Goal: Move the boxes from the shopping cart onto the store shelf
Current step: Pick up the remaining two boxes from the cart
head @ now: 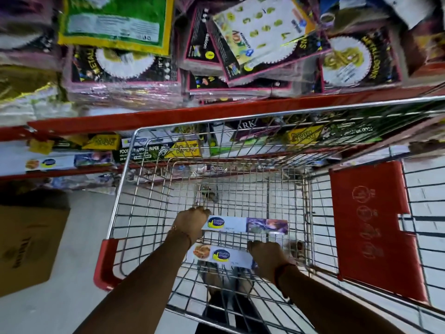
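Now pickup: our left hand (192, 219) grips one long white printed carton (245, 225), right hand (266, 255) another (219, 255), inside the wire cart (125, 189); next, lift to the red shelf (168, 114).

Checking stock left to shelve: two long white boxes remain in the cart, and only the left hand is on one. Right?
Not quite. The head view shows both hands at work: the left hand grips the far box and the right hand grips the near box, inside the cart.

Cart (125, 179) open on top; wire walls enclose both boxes (248, 225).
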